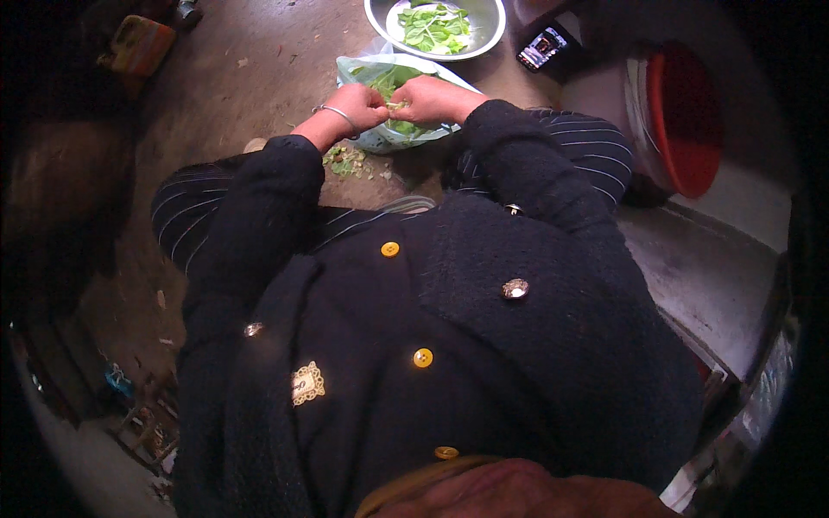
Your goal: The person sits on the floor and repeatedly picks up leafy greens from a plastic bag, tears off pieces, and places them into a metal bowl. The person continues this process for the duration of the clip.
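My left hand [355, 109], with a silver bracelet at its wrist, and my right hand [435, 101] meet fingertip to fingertip over a pale plastic bag [382, 140] of leafy greens. Pinched between them is a small piece of greens [396, 105]; my right fingers close on it, while the left fingertips touch its end and their exact hold is unclear. Just beyond the bag stands a metal basin [490, 40] with picked green leaves [434, 29] inside. Trimmed scraps of greens [348, 162] lie on the floor, on the near side of the bag.
A phone [543, 48] with a lit screen lies right of the basin. Farther right is a pale bucket [599, 84] beside a red round plastic vessel [690, 123]. An orange-yellow container [140, 45] sits at the upper left. My bent knees flank the bag.
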`<act>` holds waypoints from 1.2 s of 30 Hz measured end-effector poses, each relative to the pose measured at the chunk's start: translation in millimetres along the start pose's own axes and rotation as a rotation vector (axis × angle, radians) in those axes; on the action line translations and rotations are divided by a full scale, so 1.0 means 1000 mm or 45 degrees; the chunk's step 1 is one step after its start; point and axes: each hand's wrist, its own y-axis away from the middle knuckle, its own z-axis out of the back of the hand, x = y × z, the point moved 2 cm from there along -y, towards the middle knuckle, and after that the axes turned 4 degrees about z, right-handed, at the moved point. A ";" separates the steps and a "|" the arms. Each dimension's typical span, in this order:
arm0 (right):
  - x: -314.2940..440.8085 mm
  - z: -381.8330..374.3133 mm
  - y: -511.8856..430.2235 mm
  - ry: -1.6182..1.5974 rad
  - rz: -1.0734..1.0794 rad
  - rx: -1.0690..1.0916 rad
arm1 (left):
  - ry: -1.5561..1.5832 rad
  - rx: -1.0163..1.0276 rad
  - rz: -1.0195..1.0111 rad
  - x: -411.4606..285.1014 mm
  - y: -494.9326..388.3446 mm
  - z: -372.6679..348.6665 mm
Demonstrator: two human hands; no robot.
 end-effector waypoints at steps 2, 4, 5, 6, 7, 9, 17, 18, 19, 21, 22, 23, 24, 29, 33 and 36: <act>0.002 0.000 0.000 0.026 0.019 0.008 | 0.024 -0.014 -0.002 -0.002 0.001 0.001; 0.003 0.001 0.001 0.000 0.043 -0.028 | 0.064 -0.047 -0.026 -0.003 0.002 0.002; 0.004 0.001 0.002 -0.009 0.045 -0.039 | 0.110 -0.052 -0.001 -0.002 0.002 0.002; 0.004 0.002 0.002 -0.029 0.060 -0.064 | 0.156 -0.058 0.026 -0.002 0.002 0.002; 0.005 0.002 0.003 -0.045 0.065 -0.084 | 0.208 -0.067 0.042 -0.001 0.002 0.002; 0.004 0.003 0.003 -0.078 0.084 -0.120 | 0.335 -0.062 0.109 0.003 0.002 0.003; 0.002 0.003 -0.002 -0.288 0.180 -0.330 | 0.953 -0.182 0.189 0.003 0.005 0.002; 0.001 0.004 -0.003 -0.283 0.151 -0.308 | 1.013 -0.167 0.208 0.002 0.006 0.003; 0.000 0.004 -0.002 -0.277 0.124 -0.286 | 1.079 -0.154 0.206 0.000 0.007 0.004; 0.000 0.005 -0.002 -0.296 0.107 -0.273 | 1.128 -0.147 0.270 -0.002 0.009 0.004; 0.001 0.006 -0.002 -0.319 0.118 -0.281 | 1.156 -0.143 0.292 -0.002 0.009 0.004; 0.001 0.006 -0.002 -0.343 0.129 -0.290 | 1.207 -0.160 0.313 -0.002 0.009 0.004; 0.001 0.007 -0.002 -0.340 0.141 -0.300 | 1.257 -0.177 0.333 -0.002 0.009 0.004; -0.005 0.011 -0.004 -0.505 0.081 -0.270 | 1.475 -0.137 0.372 0.011 0.006 0.005; -0.013 0.018 0.002 -0.898 0.006 -0.344 | 1.619 -0.080 0.335 0.017 0.003 0.003; -0.017 0.022 0.004 -1.152 0.033 -0.396 | 1.706 -0.111 0.330 0.015 0.004 0.002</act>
